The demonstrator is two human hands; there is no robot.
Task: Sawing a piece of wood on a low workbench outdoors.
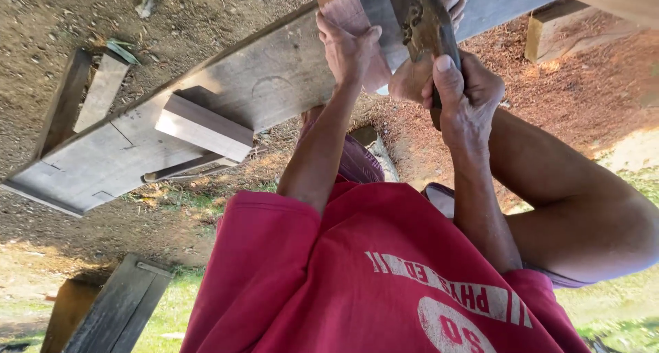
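A red T-shirt (384, 277) with white print fills the lower middle of the view, closest to the camera. From it two bare arms reach toward twelve o'clock.

The left hand (350, 47) lies flat on a small reddish wood piece (347, 23), fingers spread and pressing it down onto a long grey plank (226, 99). The plank serves as the table and runs from eight o'clock up to one o'clock.

The right hand (463, 85) has its fingers clamped around the handle of a dark, worn hand tool (425, 30), with the thumb lying along the handle. The tool's head rests at twelve o'clock, just beside the reddish piece. What kind of tool it is cannot be told. A bare foot (429, 51) sits on the plank under the tool, toes showing at the top edge.

A short wooden block (204, 128) lies on the plank at nine o'clock, well apart from the hands. Loose boards (86, 95) lie on the bare dirt ground (41, 23) at ten o'clock. Reddish sawdust (570, 85) covers the ground at two o'clock.
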